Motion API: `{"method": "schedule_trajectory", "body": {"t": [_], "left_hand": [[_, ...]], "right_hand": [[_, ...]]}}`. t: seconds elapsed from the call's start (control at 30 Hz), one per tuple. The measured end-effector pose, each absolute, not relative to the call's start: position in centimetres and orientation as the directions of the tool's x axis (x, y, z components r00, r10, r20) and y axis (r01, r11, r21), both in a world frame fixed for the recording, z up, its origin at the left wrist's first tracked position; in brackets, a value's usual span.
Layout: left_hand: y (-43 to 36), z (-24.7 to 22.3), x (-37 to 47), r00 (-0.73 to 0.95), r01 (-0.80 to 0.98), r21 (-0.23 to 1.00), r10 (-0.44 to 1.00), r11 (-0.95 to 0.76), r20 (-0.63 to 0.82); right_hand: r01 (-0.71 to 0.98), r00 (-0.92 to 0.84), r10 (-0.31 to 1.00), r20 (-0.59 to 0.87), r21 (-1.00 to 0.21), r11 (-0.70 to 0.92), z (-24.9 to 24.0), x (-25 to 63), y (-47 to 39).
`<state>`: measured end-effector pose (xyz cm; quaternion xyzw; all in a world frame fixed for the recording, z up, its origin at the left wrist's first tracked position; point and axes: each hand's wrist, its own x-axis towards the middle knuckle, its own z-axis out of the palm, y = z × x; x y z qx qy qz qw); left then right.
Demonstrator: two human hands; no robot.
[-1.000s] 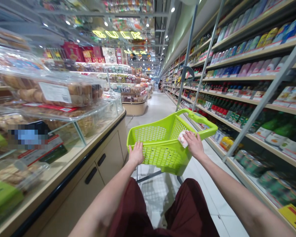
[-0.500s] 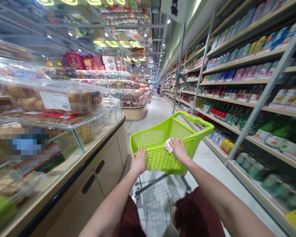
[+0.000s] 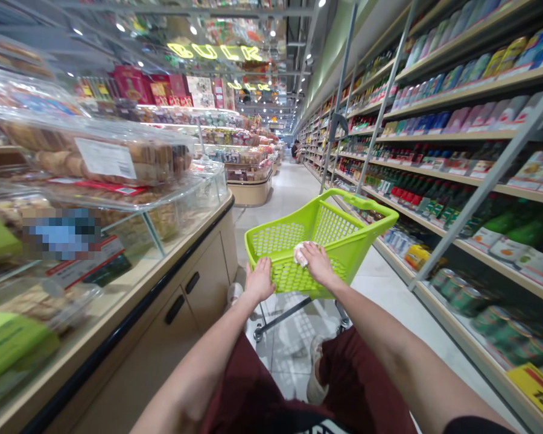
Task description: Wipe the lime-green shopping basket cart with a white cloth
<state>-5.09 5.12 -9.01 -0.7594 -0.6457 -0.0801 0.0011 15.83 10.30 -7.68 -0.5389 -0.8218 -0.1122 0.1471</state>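
A bright shop stretches far back, its pale tiled floor [image 3: 375,307] running straight between goods on both sides under spotlights. Tall shelving [image 3: 461,134] fills the right side, its boards stacked with cans and bottles behind slanting grey posts. Along the left runs a wood-toned surface [image 3: 212,259] with cabinet doors, dark recessed handles and a black rail along its edge. Glass-sided trays on it carry clear packs [image 3: 106,160] of brown baked-looking goods, partly blurred, and a red-and-white sign [image 3: 85,260].

Beyond it stands a rounded display island [image 3: 248,194]. Above, yellow-green glowing letters [image 3: 215,52] read BULK; far down the aisle a person [image 3: 295,149] is near the shelves.

The lime-green cart [image 3: 355,256] stands mid-aisle, just past the wearer's maroon trousers [image 3: 248,386], its perforated basket on a grey wheeled frame and its handle toward the shelving. The left hand [image 3: 260,280] rests at the basket's left near corner, fingers laid over the rim; whether it grips cannot be told. The right hand [image 3: 317,262] has its fingers bent over a crumpled white cloth [image 3: 301,254], held against the near rim around its middle. At lower right sits a yellow price card [image 3: 536,389].
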Motion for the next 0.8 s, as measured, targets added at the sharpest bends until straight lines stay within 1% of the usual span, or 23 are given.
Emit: {"method": "schedule_trajectory", "body": {"t": [0.13, 0.33, 0.4, 0.5, 0.57, 0.63, 0.73, 0.8], "left_hand": [[4.8, -9.4, -6.0, 0.137, 0.984, 0.098, 0.982, -0.15, 0.131], [3.8, -9.2, -4.4, 0.185, 0.974, 0.106, 0.974, -0.199, 0.129], [3.7, -9.0, -3.8, 0.203, 0.97, 0.113, 0.972, -0.217, 0.121], [3.8, -8.8, -3.5, 0.239, 0.96, 0.122, 0.965, -0.251, 0.104], [4.0, -8.9, -3.7, 0.232, 0.963, 0.122, 0.969, -0.242, 0.089], [4.1, -9.1, -4.1, 0.205, 0.971, 0.106, 0.976, -0.212, 0.072], [3.9, -9.5, -4.5, 0.208, 0.976, 0.056, 0.977, -0.21, 0.051], [3.7, -9.5, -4.3, 0.227, 0.973, 0.032, 0.973, -0.229, 0.042]], "right_hand": [[0.94, -0.323, 0.869, 0.376, 0.02, 0.341, -7.6, 18.1, 10.8], [0.969, -0.187, 0.912, 0.365, -0.086, 0.233, -7.9, 17.0, 11.0], [0.956, -0.225, 0.905, 0.361, -0.096, 0.276, -8.1, 15.7, 10.3], [0.898, -0.392, 0.86, 0.328, -0.065, 0.434, -8.3, 14.4, 9.2], [0.865, -0.465, 0.83, 0.309, -0.043, 0.5, -8.3, 14.4, 8.8], [0.886, -0.424, 0.848, 0.317, -0.05, 0.461, -8.1, 15.1, 8.9], [0.936, -0.294, 0.898, 0.327, -0.092, 0.339, -7.9, 16.3, 9.2], [0.937, -0.279, 0.902, 0.33, -0.113, 0.331, -8.0, 16.3, 9.1]]}}
